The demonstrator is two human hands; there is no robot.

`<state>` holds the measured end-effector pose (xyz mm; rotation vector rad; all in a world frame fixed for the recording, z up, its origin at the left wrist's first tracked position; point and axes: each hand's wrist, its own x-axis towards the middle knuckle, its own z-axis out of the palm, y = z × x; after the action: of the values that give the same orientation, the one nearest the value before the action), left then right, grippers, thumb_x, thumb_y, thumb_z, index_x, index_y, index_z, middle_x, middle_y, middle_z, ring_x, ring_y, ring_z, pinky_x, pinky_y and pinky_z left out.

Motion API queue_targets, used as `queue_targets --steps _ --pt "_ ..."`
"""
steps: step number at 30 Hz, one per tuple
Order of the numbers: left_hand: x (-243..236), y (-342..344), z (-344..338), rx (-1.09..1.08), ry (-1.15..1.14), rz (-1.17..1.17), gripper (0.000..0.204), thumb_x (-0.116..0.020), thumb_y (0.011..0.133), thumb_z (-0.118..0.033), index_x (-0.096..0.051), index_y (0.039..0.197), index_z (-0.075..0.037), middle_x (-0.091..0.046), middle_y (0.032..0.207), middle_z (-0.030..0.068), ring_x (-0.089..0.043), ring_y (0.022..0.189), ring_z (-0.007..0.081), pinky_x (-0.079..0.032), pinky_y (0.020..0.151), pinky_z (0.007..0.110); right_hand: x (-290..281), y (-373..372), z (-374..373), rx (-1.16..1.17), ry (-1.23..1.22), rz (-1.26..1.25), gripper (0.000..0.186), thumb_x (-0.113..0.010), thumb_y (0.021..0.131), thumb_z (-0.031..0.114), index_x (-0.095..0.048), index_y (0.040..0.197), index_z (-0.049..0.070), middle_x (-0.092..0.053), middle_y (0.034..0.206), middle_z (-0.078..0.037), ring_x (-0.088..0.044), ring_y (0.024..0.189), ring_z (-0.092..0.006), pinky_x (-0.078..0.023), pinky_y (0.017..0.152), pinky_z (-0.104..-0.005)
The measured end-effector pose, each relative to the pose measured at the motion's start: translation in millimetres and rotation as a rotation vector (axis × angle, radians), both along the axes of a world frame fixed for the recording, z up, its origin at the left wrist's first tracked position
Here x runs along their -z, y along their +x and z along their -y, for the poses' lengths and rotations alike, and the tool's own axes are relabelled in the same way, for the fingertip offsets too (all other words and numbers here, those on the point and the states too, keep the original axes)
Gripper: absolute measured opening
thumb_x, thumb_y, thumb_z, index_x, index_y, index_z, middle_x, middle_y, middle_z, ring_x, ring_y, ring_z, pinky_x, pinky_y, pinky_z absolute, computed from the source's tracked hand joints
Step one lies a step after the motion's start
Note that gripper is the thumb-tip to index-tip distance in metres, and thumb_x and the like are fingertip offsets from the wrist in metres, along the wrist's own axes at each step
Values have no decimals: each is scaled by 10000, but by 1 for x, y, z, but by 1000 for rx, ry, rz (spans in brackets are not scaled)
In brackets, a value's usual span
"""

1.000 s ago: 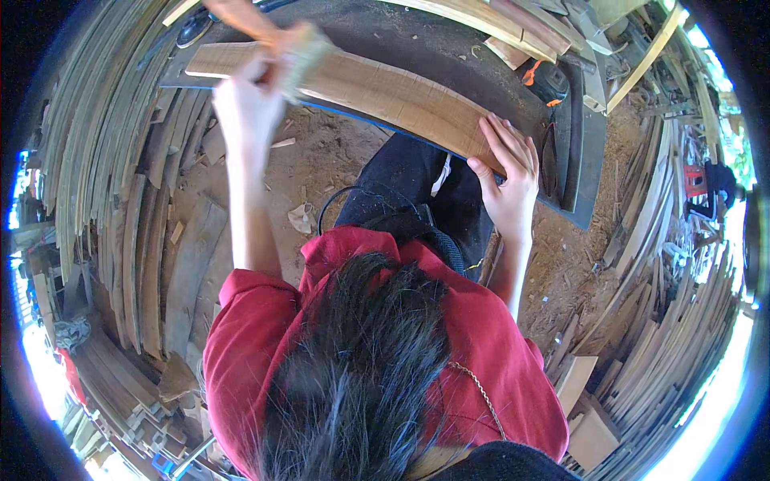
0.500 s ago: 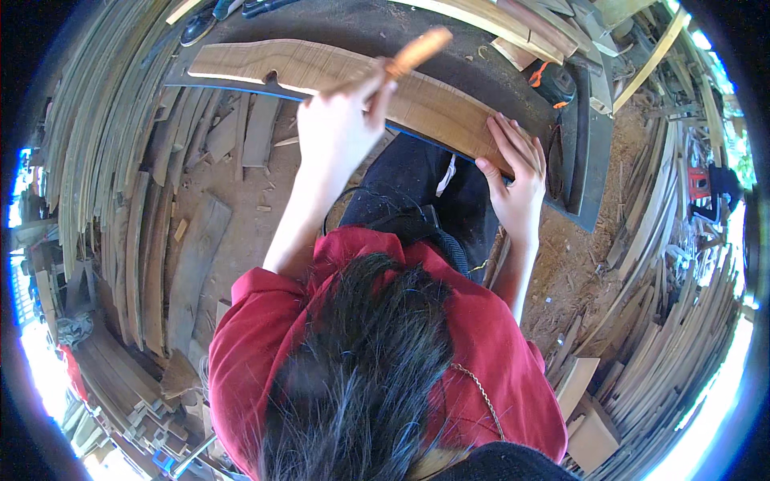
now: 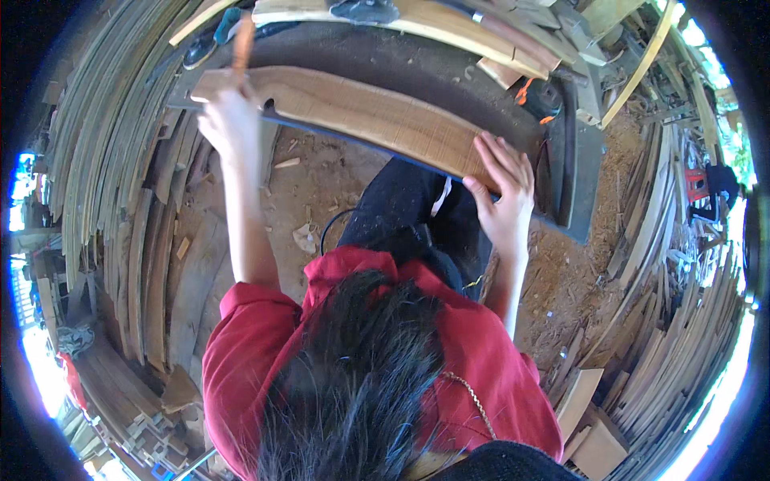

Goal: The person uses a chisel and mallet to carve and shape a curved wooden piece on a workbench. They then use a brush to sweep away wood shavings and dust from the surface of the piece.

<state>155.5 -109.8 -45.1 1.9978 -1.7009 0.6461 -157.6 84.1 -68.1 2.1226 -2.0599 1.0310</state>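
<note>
A long, curved-edge wooden board (image 3: 361, 111) lies across a dark work surface (image 3: 417, 62). It has a small dark notch near its left end. At that end is my left hand (image 3: 228, 127), smeared by motion and closed round a tool with an orange-brown handle (image 3: 243, 48). The handle points up and away from me; the tool's working end is hidden. My right hand (image 3: 507, 186) lies on the board's right end, fingers spread over the face and thumb at the near edge. It holds no tool.
Pale wood strips (image 3: 457, 30) lie along the back of the work surface. A black-and-orange tape measure (image 3: 541, 98) rests at its right. Stacked planks (image 3: 104, 144) flank the left side, and more timber (image 3: 682, 321) the right. Scraps and sawdust cover the floor (image 3: 313, 184).
My left hand has swept left along the board with the tool, from its middle to its left end. The right hand still rests on the right end. The view has shifted slightly.
</note>
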Motion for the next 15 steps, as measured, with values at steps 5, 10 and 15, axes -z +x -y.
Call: queue_targets --steps 5,10,15 --pt "-3 -104 -85 580 116 -283 188 -595 861 -331 -689 802 -179 -577 499 100 -606 453 297 -501 475 383 -4 -4 -4 33 46 -30 523 -667 786 305 -548 1270 144 -527 1318 -39 -452 1255 -241 -273 1073 -466" --pt "-16 -88 -76 738 204 -632 230 -657 851 -289 -679 842 -61 -621 585 106 -614 496 175 -473 490 329 -5 -5 -5 37 25 3 512 -674 776 297 -565 1249 135 -544 1297 -36 -471 1237 -243 -293 1059 -457" --pt "4 26 10 259 -74 -417 308 -597 877 -373 -678 865 -76 -643 633 131 -643 540 232 -488 509 370 -5 -3 -5 31 -18 14 501 -673 776 300 -574 1240 136 -553 1285 -35 -484 1222 -244 -300 1052 -461"
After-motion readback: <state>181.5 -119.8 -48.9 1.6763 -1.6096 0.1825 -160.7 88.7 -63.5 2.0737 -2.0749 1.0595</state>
